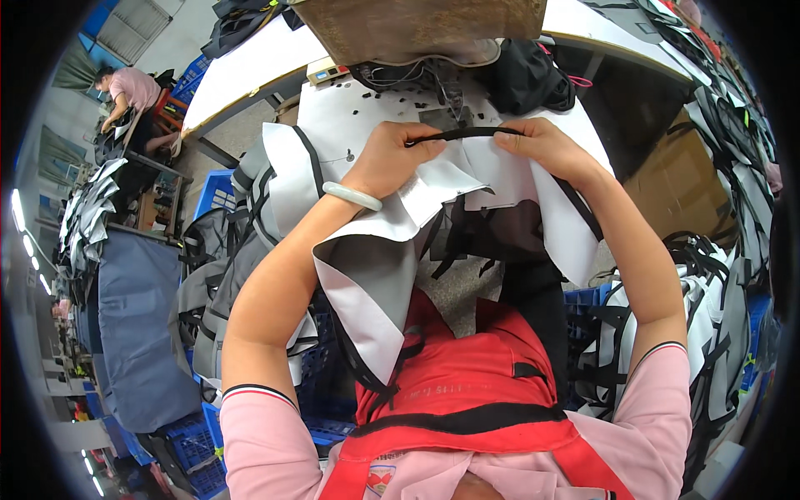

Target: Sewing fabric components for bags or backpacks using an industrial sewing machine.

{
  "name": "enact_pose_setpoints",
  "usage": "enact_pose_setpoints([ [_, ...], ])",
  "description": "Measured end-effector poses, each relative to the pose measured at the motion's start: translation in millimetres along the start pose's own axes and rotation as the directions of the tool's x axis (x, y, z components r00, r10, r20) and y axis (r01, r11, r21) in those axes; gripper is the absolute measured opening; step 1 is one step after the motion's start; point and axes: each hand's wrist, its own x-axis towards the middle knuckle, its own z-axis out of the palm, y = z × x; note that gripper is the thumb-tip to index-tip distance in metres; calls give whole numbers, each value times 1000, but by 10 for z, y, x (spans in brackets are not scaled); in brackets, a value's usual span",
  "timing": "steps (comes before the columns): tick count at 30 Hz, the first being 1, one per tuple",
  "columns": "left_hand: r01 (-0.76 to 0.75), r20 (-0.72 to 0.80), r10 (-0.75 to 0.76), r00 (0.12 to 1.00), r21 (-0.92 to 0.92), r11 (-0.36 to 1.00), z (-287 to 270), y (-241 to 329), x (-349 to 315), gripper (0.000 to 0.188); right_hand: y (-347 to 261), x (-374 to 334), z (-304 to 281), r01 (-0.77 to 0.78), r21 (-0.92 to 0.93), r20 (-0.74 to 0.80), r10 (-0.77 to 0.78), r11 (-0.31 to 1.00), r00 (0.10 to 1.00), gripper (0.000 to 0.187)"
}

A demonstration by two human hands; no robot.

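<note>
A crowded sewing workshop: a white desk [250, 62] runs across the back, its near end strewn with small black offcuts and overhung by a brown board [417, 25]. Blue plastic crates [218, 190] and heaps of grey-and-black fabric pieces [208, 275] press in on both sides, leaving only a narrow strip of floor between them. At far left another person [125, 92] in pink bends over a separate bench. In the middle, the worker's left hand [392, 158], a pale bangle [352, 196] on the wrist, and right hand [546, 146] each have fingers pinched tight on an end of a black strap [467, 132], stretched along the top edge of a white fabric panel [392, 250] that hangs to the red apron [467, 375].
</note>
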Motion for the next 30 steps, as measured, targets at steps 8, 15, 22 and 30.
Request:
enact_pose_setpoints([
  [8,9,-15,-9,1000,22,1000,-77,9,101,30,-19,152,-71,18,-20,17,-18,1000,1000,39],
  [15,11,-68,-10,998,9,1000,-85,-64,199,32,4,289,-120,7,-113,-91,-17,994,996,46],
  [22,168,152,-175,973,57,984,-456,-19,-285,65,-12,-523,-721,110,-367,-178,-185,924,966,46],
  [30,262,522,-181,833,-84,961,1053,-84,-1079,56,-600,-1693,994,578,-659,582,-162,481,797,9],
])
